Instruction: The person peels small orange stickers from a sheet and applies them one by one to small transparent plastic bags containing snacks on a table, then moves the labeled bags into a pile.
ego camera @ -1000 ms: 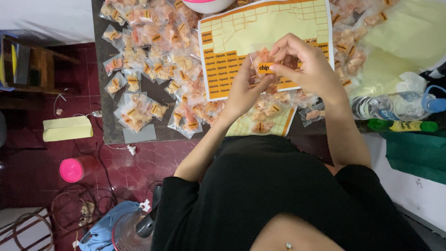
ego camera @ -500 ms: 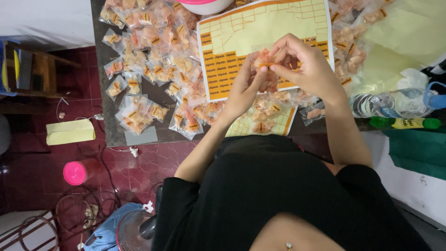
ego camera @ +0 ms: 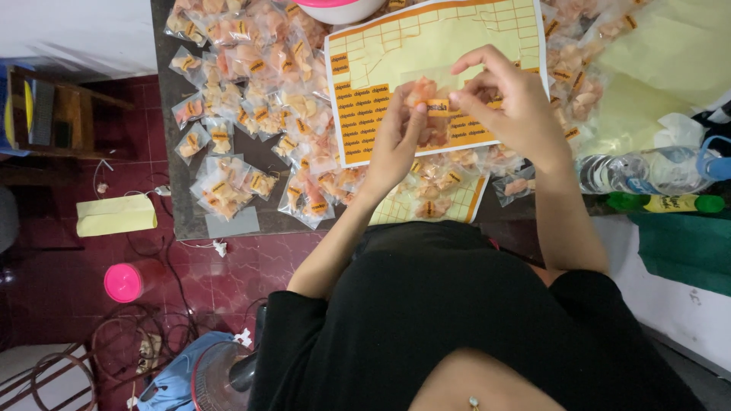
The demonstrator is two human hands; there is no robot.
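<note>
Hidden: the small clear packet (ego camera: 429, 114) is partly covered by fingers; its pale orange contents blur together.
Left hand (ego camera: 396, 144): fingers pinch the packet's left edge.
Right hand (ego camera: 514, 106): fingertips closed on the orange sticker (ego camera: 437, 106) at the packet's top (print too small to make out).
Packet place: raised above the yellow-and-orange sticker sheet (ego camera: 381, 61).
Filled packets (ego camera: 244, 91): scattered left on the dark table (ego camera: 183, 221), each with an orange label.
Cut off: pink-rimmed bowl (ego camera: 339, 7) at the top edge.
Right: clear bottle (ego camera: 647, 171) lying flat.

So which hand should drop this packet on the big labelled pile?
Probably left: the left hand pinches the packet nearest the pile; the right hand sits over the sticker sheet.
</note>
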